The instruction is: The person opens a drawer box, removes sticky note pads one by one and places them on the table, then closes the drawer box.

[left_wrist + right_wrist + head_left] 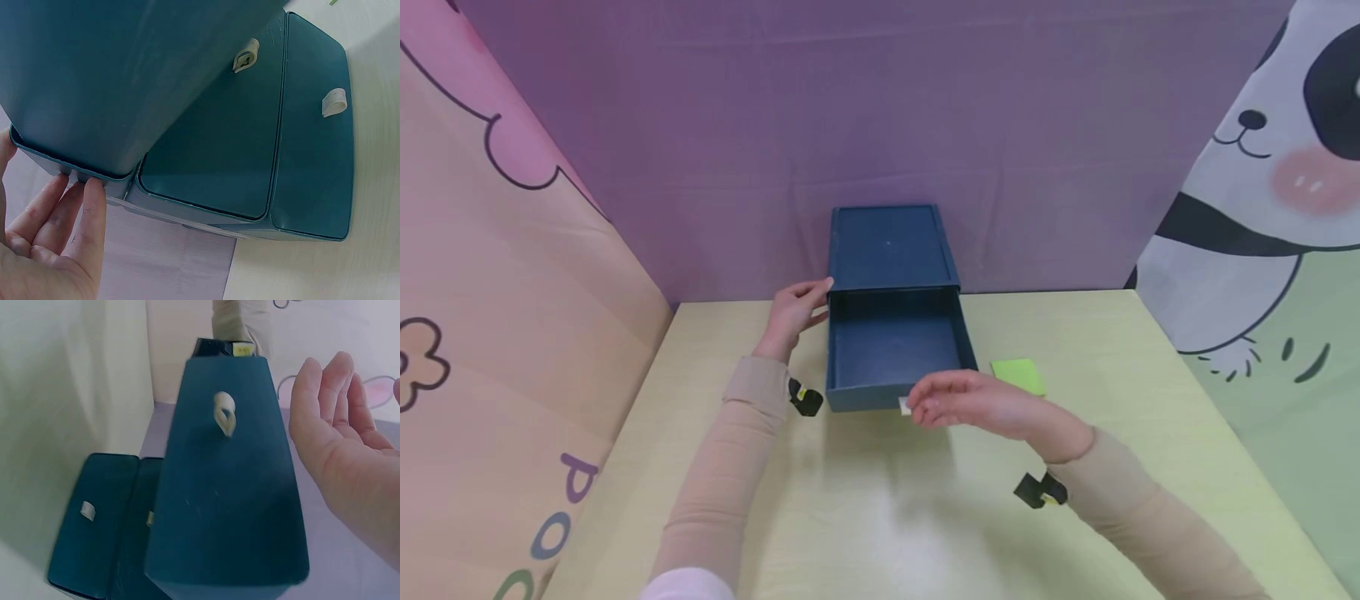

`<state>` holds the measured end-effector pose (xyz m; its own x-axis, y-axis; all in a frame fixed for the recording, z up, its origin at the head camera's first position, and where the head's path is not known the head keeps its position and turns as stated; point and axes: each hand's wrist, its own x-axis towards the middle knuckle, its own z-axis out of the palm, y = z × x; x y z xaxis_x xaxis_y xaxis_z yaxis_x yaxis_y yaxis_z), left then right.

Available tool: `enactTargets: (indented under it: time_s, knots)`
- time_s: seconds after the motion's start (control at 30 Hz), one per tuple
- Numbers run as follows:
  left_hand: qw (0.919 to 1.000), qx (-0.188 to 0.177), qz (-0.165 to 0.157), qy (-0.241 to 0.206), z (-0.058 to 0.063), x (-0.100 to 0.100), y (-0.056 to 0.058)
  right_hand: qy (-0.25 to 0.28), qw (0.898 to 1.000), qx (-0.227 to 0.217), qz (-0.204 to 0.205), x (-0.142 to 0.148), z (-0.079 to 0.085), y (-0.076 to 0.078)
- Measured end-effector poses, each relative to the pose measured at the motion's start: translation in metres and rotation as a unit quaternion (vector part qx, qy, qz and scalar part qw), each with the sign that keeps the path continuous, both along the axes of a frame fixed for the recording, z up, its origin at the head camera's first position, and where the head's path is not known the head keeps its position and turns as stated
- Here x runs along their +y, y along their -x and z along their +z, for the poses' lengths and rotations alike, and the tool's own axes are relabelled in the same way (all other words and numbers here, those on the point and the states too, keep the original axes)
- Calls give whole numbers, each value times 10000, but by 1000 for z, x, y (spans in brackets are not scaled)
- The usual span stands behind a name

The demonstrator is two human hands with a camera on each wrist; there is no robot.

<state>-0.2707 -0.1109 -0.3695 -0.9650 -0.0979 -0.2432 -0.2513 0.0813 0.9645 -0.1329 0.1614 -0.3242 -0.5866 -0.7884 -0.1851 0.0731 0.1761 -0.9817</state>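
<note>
A dark blue drawer cabinet (887,246) stands against the back wall. Its top drawer (891,350) is pulled out, with the inner floor showing. My left hand (796,315) touches the cabinet's front left edge; in the left wrist view its fingers (90,212) lie nearly straight against the side wall. Over the drawer's front right corner hovers my right hand (973,404), fingers loosely bent and holding nothing. A pale loop tab (225,412) sits on the drawer front, apart from that hand in the right wrist view.
Two lower drawers with loop tabs, the middle drawer (212,156) and the bottom drawer (312,156), are closed. A green square (1018,377) lies on the pale table (880,517) right of the cabinet. Purple cloth (880,100) hangs behind; printed panels flank both sides.
</note>
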Motion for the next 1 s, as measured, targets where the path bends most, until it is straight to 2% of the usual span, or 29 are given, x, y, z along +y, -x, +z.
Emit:
enactTargets:
  time_s: [0.27,0.53,0.8,1.0]
  knots:
    - [10000,12,40,3,0,0,0,-411,9989,-91,219,-7,-14,-6]
    - [10000,33,29,-74,1,0,-1,-531,9975,-320,353,-10,-37,-9]
    - [10000,23,24,-48,-1,0,0,-793,9964,-185,-220,-10,-51,-9]
    - [10000,6,32,-39,-1,0,1,-811,9940,116,-725,-17,-63,-13]
